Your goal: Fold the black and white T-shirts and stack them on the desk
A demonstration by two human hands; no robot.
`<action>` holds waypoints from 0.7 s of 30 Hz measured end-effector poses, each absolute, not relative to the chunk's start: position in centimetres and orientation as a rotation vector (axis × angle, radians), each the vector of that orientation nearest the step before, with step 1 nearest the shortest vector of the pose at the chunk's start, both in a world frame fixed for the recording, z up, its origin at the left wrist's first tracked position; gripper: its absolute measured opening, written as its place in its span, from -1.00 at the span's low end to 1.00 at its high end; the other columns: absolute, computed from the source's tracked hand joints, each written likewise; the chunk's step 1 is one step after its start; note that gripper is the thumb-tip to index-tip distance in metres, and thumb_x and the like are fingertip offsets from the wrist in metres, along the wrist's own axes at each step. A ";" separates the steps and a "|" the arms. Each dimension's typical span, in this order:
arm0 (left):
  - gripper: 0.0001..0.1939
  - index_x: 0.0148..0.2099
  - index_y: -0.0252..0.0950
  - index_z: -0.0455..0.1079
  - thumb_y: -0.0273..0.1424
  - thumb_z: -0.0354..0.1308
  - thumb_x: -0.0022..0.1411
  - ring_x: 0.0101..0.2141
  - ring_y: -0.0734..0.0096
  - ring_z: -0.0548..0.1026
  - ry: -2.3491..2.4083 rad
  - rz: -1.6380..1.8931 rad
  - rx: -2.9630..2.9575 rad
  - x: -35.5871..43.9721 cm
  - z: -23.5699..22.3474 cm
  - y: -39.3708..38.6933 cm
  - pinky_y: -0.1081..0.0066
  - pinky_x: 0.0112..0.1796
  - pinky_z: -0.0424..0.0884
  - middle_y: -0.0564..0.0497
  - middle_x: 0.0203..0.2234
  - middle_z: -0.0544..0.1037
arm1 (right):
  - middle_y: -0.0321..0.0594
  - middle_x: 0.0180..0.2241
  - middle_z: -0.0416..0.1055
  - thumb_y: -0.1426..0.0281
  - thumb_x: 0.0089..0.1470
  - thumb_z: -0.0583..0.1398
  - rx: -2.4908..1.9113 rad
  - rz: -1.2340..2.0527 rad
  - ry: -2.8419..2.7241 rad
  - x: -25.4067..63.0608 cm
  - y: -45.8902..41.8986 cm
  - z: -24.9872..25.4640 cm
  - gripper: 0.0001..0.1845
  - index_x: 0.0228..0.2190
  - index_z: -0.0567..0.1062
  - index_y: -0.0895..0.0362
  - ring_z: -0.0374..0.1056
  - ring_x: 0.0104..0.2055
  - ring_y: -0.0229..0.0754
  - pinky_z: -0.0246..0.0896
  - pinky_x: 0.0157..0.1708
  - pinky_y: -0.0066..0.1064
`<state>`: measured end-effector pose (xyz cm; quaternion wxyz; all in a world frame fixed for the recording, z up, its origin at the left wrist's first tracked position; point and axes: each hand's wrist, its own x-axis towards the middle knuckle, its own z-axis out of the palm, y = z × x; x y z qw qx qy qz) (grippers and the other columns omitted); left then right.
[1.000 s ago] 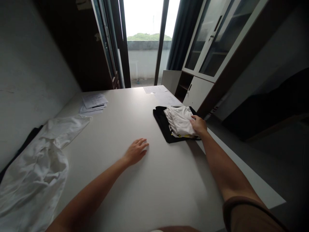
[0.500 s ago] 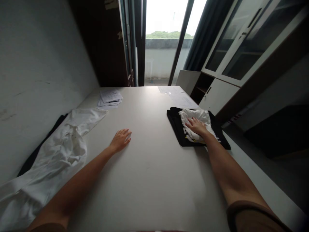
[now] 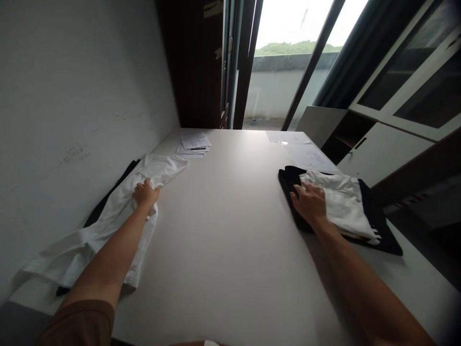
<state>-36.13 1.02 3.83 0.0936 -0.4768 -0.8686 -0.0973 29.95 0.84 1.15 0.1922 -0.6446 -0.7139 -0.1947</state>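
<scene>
My left hand [image 3: 144,192] is closed on a rumpled white garment [image 3: 122,197], which lies loosely along the wall side of the table, over something black. Its fingers bunch up the cloth near the garment's middle. My right hand [image 3: 309,202] rests with fingers apart on the near left edge of a folded white garment [image 3: 347,204]. That folded piece lies flat on top of a folded black garment [image 3: 389,238] with white stripes at one corner. Only the hem of a yellowish layer shows beneath the white one.
A stack of papers [image 3: 194,142] with a dark pen lies at the far left of the white table [image 3: 230,230]. More sheets [image 3: 306,153] lie at the far right. A wall [image 3: 90,96] borders the left side; cabinets [image 3: 392,149] stand beyond the right edge.
My left hand has moved left from the bare tabletop and taken hold of the rumpled white garment. My right hand has shifted to the folded garment's left edge. The view has turned left.
</scene>
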 end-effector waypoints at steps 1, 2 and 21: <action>-0.45 0.32 -0.31 0.25 -0.26 0.06 0.34 0.08 -0.17 0.45 -2.616 -0.279 -1.439 -36.2 3.9 1.4 0.00 0.01 0.36 -0.37 0.08 0.50 | 0.11 0.24 0.30 0.24 0.33 0.06 -1.703 -0.516 -2.075 27.7 0.5 1.2 -0.56 0.09 0.49 0.17 0.11 0.31 0.18 -0.11 0.31 0.12; -0.47 0.34 -0.28 0.23 -0.31 0.02 0.36 0.06 -0.12 0.49 -2.638 -0.264 -1.494 -36.0 4.0 1.9 0.03 0.01 0.37 -0.32 0.04 0.54 | 0.07 0.23 0.32 0.25 0.33 0.07 -1.603 -0.466 -2.148 25.8 0.3 1.1 -0.59 0.07 0.51 0.14 0.16 0.29 0.15 -0.07 0.31 0.08; -0.69 0.02 -0.24 0.57 -0.47 0.06 0.34 -0.08 0.20 0.57 -2.081 -0.592 -2.664 -6.2 2.2 3.3 0.30 -0.01 0.43 -0.22 -0.08 0.60 | -0.12 -0.09 0.56 0.16 0.27 0.09 -1.389 0.417 -1.872 14.8 5.5 -1.0 -0.61 -0.02 0.55 0.06 0.44 -0.07 -0.05 0.32 0.02 -0.18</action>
